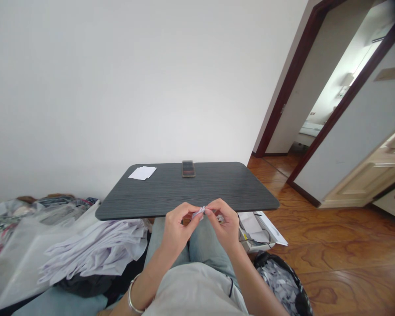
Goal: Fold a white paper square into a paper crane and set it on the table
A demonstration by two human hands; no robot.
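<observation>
My left hand (177, 228) and my right hand (225, 224) meet just in front of the near edge of a dark grey table (217, 188), above my lap. Both pinch a small folded piece of white paper (199, 212) between thumb and fingertips. A silver bangle circles my left wrist. On the table's far left lie a few white paper sheets (142, 172). A small dark box (188, 168) stands at the far middle of the table.
A pile of white cloth and plastic bags (85, 250) lies at my left. A white box with papers (256, 228) sits on the wooden floor under the table's right side. A dark patterned bag (283, 281) is at my right. An open doorway (316, 109) is far right.
</observation>
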